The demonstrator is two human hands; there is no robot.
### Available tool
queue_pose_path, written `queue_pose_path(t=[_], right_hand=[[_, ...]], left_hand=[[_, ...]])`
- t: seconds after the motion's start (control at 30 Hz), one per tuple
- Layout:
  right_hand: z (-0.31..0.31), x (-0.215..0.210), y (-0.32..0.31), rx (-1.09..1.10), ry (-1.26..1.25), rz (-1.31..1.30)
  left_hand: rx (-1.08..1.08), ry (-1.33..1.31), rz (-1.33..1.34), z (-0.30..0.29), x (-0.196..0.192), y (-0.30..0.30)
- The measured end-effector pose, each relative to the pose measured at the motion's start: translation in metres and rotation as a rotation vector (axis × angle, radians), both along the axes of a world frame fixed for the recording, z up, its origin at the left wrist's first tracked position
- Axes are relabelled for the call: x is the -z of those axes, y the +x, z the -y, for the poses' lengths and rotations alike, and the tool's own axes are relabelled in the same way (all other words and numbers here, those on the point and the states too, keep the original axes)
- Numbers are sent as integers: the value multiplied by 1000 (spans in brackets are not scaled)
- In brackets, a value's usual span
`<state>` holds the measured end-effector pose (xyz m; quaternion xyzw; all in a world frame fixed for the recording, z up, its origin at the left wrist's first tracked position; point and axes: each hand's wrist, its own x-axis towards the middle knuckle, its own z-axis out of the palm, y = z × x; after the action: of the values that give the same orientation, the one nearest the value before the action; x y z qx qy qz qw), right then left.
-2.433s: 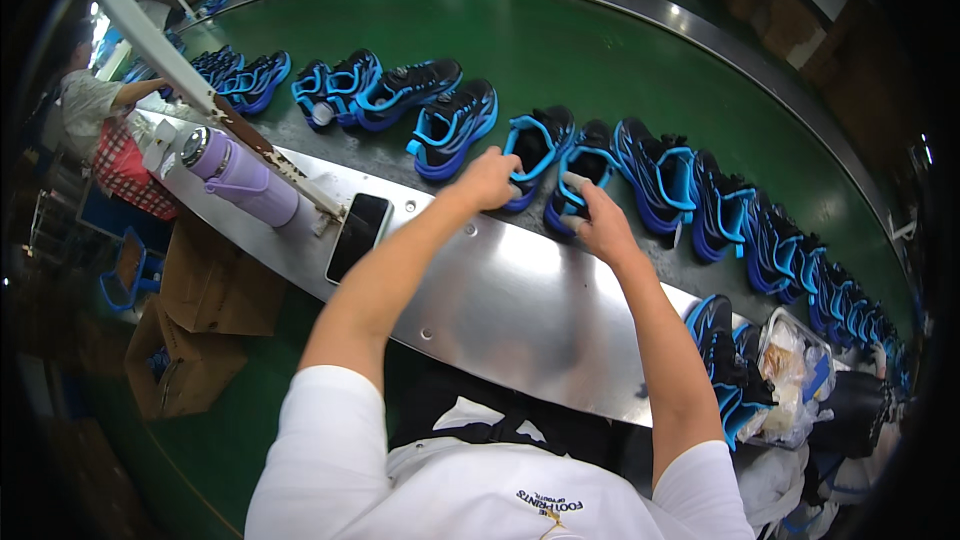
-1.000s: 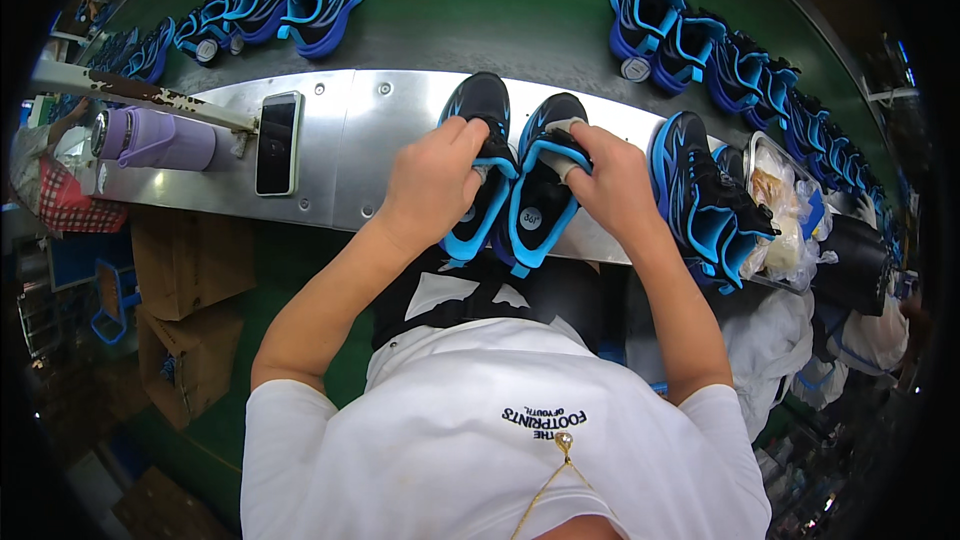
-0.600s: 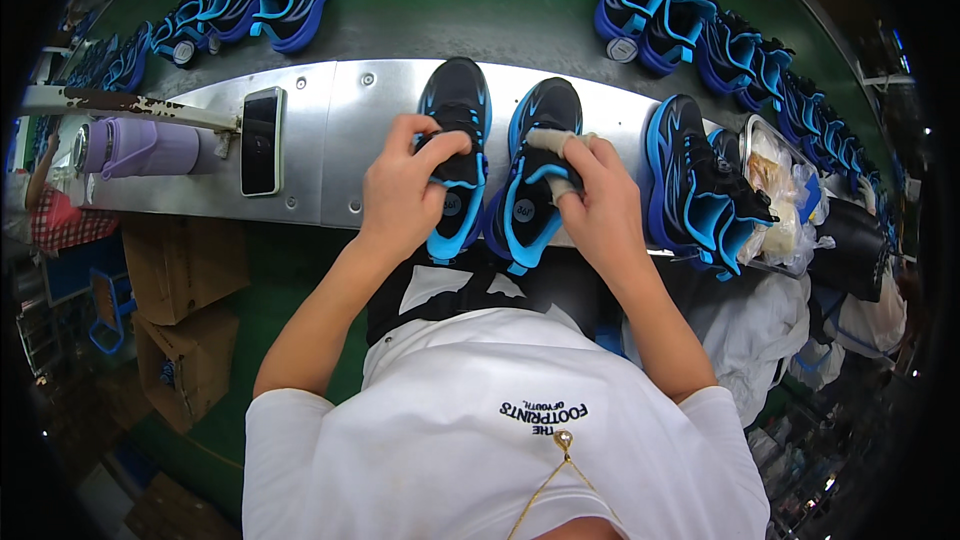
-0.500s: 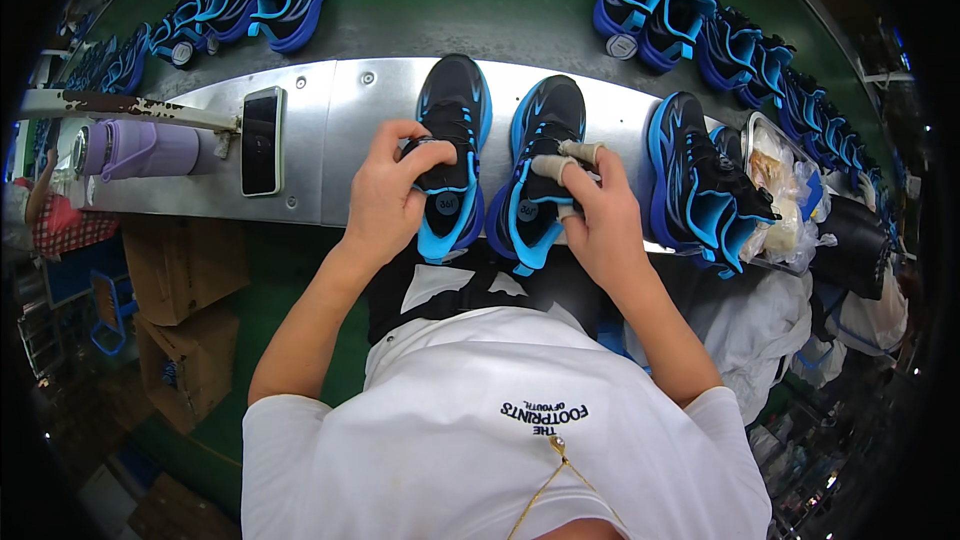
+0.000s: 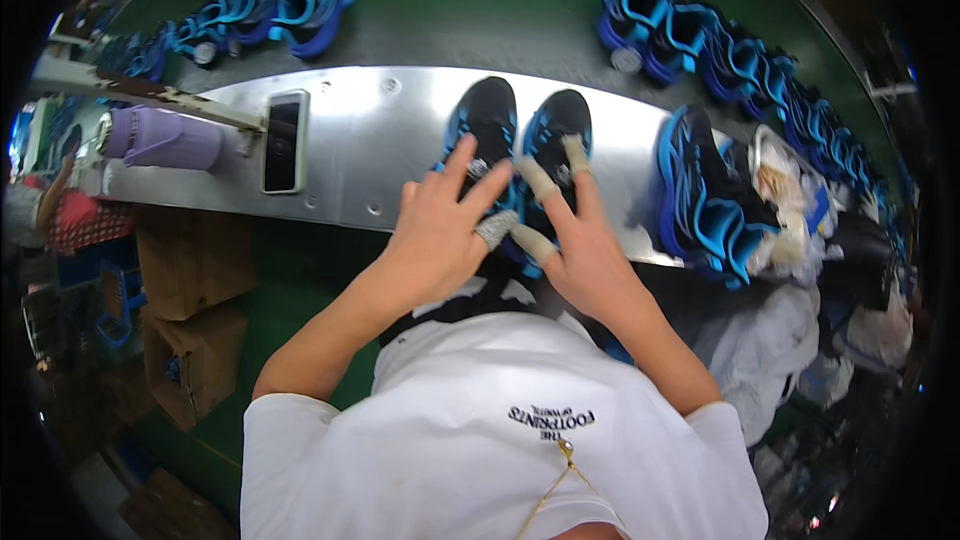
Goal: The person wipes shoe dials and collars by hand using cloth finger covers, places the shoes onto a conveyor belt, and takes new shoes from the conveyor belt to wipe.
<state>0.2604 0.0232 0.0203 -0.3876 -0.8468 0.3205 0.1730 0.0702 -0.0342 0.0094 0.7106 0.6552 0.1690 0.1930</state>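
Two black-and-blue sneakers stand side by side on the metal ledge, toes pointing away from me. Over the left sneaker (image 5: 488,105) lies my left hand (image 5: 437,235), its fingers spread across the laces and one fingertip wrapped in a grey cover. My right hand (image 5: 575,240) reaches over the right sneaker (image 5: 560,118), fingers apart, with tan covers on several fingertips. Both hands hide the collars and heels. Some blur makes it hard to see how firmly the fingertips touch.
Another pair of sneakers (image 5: 690,190) stands to the right, near a container of plastic-wrapped items (image 5: 785,180). Leftward on the ledge (image 5: 345,155) are a phone (image 5: 284,140) and a purple bottle (image 5: 170,138). Rows of sneakers (image 5: 318,5) line the green surface beyond. Cardboard boxes (image 5: 195,260) sit below left.
The left sneaker now stands closer to the right one. My left hand has gone from pinching its tongue to spread fingers over it. My right hand's fingers have opened out over the right sneaker.
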Motion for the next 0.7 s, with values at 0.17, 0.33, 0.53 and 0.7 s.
queue_pose_path(t=[0.17, 0.33, 0.53, 0.7], right_hand=[[12, 14, -4, -17, 160, -15], [16, 3, 0, 1, 44, 37], [28, 2, 0, -41, 190, 174], [22, -2, 3, -39, 26, 86]], left_hand=[[136, 322, -12, -23, 29, 0], [71, 239, -54, -10, 31, 16], [-125, 245, 119, -9, 24, 23], [-78, 232, 80, -18, 31, 21]])
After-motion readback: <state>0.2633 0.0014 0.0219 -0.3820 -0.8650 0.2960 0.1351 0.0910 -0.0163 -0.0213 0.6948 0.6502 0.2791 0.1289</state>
